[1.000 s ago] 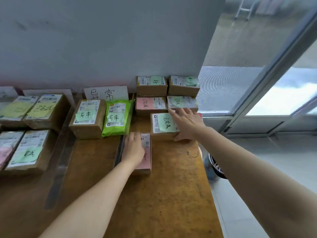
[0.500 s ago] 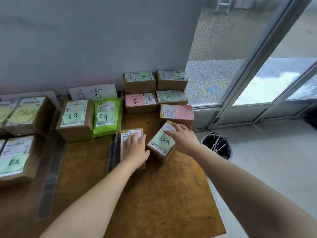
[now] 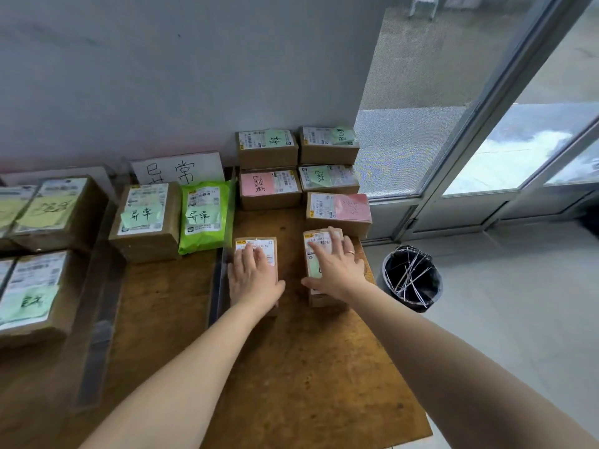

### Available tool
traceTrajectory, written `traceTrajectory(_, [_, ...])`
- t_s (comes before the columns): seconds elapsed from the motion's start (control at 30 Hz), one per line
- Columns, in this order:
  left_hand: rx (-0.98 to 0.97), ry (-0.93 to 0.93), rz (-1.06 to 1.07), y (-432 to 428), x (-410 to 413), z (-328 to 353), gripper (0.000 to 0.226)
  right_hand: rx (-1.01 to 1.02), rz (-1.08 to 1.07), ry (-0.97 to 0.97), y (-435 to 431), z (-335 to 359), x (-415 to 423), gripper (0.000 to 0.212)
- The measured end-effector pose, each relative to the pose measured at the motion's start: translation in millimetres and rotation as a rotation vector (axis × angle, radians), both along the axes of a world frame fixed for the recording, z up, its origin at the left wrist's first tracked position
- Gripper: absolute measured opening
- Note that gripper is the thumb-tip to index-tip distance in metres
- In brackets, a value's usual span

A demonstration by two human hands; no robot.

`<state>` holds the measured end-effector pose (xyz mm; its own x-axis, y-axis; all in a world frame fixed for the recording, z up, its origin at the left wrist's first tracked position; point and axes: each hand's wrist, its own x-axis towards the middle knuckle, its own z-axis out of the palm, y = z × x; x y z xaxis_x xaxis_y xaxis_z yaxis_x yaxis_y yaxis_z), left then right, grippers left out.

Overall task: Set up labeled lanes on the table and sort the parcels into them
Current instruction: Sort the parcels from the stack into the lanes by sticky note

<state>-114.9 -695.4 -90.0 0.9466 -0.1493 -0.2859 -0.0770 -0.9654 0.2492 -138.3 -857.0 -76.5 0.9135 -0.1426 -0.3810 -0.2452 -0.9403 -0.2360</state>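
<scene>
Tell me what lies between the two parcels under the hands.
Head view: bare table separates the left parcel under the left hand from the right parcel under the right hand.

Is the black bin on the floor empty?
Not empty. Thin pale strips lie criss-crossed inside the bin. How deep they go cannot be told.

Bare forearms [image 3: 181,367], thin ring [image 3: 351,253] on right hand [image 3: 337,270]

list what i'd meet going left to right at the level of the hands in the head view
cardboard parcel with green note → left hand → right hand → black waste bin
</scene>
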Motion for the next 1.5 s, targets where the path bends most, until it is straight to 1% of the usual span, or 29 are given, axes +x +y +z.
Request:
traceTrajectory(0.03, [-0.005, 0.021, 0.044, -1, -3, 1, 0.087, 0.006, -0.081, 0.009, 0, -1, -2, 0.082])
traceTrajectory(0.07, [-0.013, 0.046, 0.080, -2, -7, 2, 0.089, 0.008, -0.130, 0.020, 1, -2, -4, 0.086])
traceTrajectory(0.2, [-0.054, 0.139, 0.173, -6, -22, 9, 0.092, -0.015, -0.111, 0.013, 6, -1, -13, 0.086])
traceTrajectory(0.3, [-0.082, 0.141, 0.173, -8, -36, 14, 0.086, 0.001, -0.105, -0.004, 6, 1, -22, 0.083])
traceTrajectory(0.37, [-0.104, 0.081, 0.161, -10, -46, 23, 0.079, 0.040, -0.139, -0.080, 6, 10, -28, 0.078])
traceTrajectory(0.43, [-0.128, -0.027, 0.137, -11, -55, 37, 0.075, 0.084, -0.158, -0.182, 7, 23, -32, 0.074])
traceTrajectory(0.57, [-0.197, -0.255, 0.163, 5, -65, 75, 0.077, 0.175, -0.123, -0.414, 22, 56, -25, 0.065])
traceTrajectory(0.7, [-0.180, -0.429, 0.226, 52, -75, 112, 0.077, 0.257, -0.017, -0.519, 65, 85, -21, 0.062])
traceTrajectory(0.77, [-0.150, -0.483, 0.293, 85, -81, 126, 0.076, 0.286, 0.041, -0.541, 94, 97, -21, 0.061])
traceTrajectory(0.97, [-0.058, -0.475, 0.499, 208, -104, 138, 0.078, 0.333, 0.199, -0.505, 207, 116, -29, 0.063])
traceTrajectory(1.1, [-0.008, -0.433, 0.563, 299, -123, 135, 0.080, 0.347, 0.279, -0.472, 299, 114, -35, 0.068])
traceTrajectory(1.2, [0.009, -0.384, 0.598, 364, -133, 131, 0.081, 0.353, 0.306, -0.440, 366, 105, -45, 0.066])
traceTrajectory(1.27, [0.022, -0.357, 0.597, 402, -136, 128, 0.081, 0.348, 0.291, -0.394, 404, 96, -52, 0.068])
traceTrajectory(1.33, [0.036, -0.340, 0.585, 433, -138, 126, 0.080, 0.331, 0.249, -0.302, 434, 85, -57, 0.069])
traceTrajectory(1.4, [0.038, -0.326, 0.580, 457, -139, 125, 0.079, 0.291, 0.216, -0.193, 456, 73, -62, 0.068])
traceTrajectory(1.5, [0.026, -0.340, 0.564, 487, -141, 118, 0.077, 0.236, 0.183, -0.101, 482, 56, -69, 0.065])
